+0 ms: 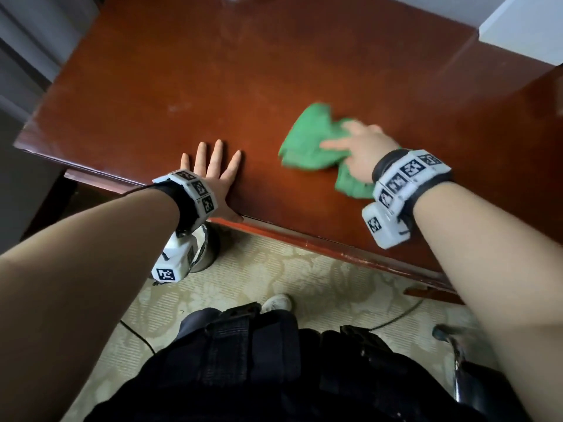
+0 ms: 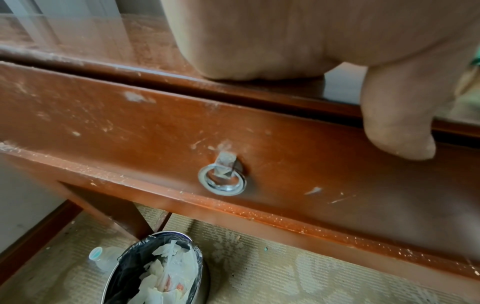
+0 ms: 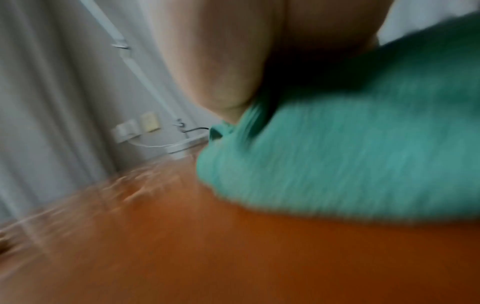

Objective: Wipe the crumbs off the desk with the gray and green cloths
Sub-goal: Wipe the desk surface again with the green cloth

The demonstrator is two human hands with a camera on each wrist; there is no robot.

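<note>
A crumpled green cloth (image 1: 307,138) lies on the red-brown desk (image 1: 213,71), right of centre. My right hand (image 1: 362,147) presses down on it with fingers stretched out; the hand is motion-blurred. In the right wrist view the green cloth (image 3: 350,144) sits under my right hand (image 3: 221,61), and blurred pale specks (image 3: 135,185) lie on the wood to its left. My left hand (image 1: 213,169) rests flat on the desk near the front edge, fingers straight and spread, holding nothing. Its thumb (image 2: 397,123) hangs over the edge. No gray cloth is in view.
Below the front edge is a drawer with a metal ring pull (image 2: 222,181). A lined metal bin (image 2: 155,271) with scraps stands on the carpet beneath my left wrist, with a plastic bottle (image 2: 103,259) beside it. A white box (image 1: 524,28) sits at the desk's back right.
</note>
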